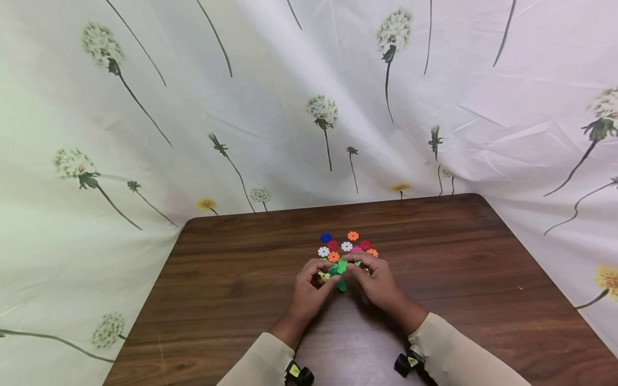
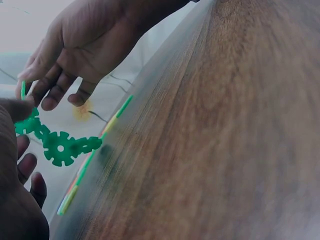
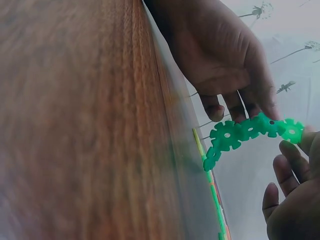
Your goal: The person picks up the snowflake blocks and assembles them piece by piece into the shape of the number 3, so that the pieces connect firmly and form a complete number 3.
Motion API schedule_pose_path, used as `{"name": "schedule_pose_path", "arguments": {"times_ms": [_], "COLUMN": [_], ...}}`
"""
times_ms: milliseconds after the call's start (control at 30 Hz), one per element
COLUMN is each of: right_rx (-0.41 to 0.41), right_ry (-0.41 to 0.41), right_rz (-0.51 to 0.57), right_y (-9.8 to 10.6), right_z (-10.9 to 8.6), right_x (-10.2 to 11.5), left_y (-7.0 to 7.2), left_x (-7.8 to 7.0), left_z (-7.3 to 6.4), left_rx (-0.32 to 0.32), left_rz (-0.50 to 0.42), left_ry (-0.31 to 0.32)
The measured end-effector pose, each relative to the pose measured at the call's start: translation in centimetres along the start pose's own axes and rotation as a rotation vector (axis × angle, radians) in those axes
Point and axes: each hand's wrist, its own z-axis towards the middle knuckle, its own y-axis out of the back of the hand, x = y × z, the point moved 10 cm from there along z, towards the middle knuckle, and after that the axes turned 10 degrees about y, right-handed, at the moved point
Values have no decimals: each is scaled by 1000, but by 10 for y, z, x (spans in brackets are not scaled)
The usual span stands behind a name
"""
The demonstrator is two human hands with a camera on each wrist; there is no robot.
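Observation:
In front of me, both hands meet over a chain of green notched plastic discs [image 1: 341, 266] slotted into one another. My left hand [image 1: 309, 289] pinches the chain near its upper end between thumb and fingertips. From the other side, my right hand [image 1: 379, 281] pinches the end disc [image 3: 291, 131], thumb on the near side. The rest of the green chain [image 2: 61, 148] hangs down toward the tabletop, with its discs set at angles to each other. My other fingers are loosely bent, apart from the discs.
Flat loose discs lie on the brown wooden table [image 1: 232, 279] just beyond my hands, among them a blue disc [image 1: 325, 237], an orange disc [image 1: 353, 236] and a white disc [image 1: 346, 246]. A yellow disc [image 1: 324, 276] lies by my left fingers. Behind the table hangs a flowered cloth [image 1: 270, 118].

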Motion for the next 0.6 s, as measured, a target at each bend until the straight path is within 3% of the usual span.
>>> {"name": "schedule_pose_path", "arguments": {"times_ms": [300,600], "right_rx": [7,19], "right_ry": [-19,-79], "right_rz": [-49,-4], "right_y": [-4,-5], "right_z": [0,-3], "right_x": [2,-5], "left_y": [-4,-5], "left_x": [0,4], "left_z": [-1,-2], "left_rx": [63,58], "left_rz": [0,-31], "left_ry": [46,77]}}
